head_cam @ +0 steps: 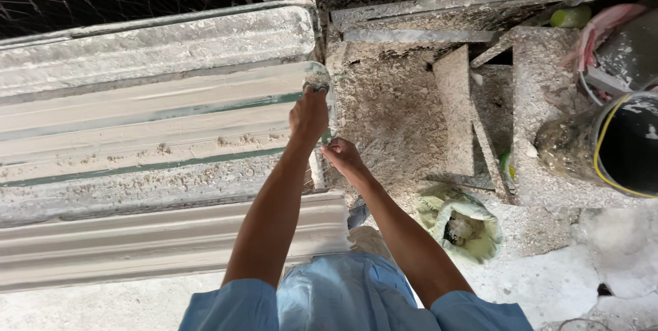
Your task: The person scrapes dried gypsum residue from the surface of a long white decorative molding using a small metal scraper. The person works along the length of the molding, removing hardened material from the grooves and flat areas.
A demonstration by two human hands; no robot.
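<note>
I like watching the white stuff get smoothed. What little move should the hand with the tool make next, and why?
Probably draw the left hand and its plaster-caked tool back along the end of the long white moulding. The tool sits at the moulding's far end edge, crumbs of plaster lie in the grooves, and the right hand steadies the same end lower down.

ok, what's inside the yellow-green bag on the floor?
The yellow-green bag sits open right of the right hand. Pale, whitish lumps show in its dark mouth; what they are cannot be told. Anything deeper is hidden by the folded rim and shadow.
</note>
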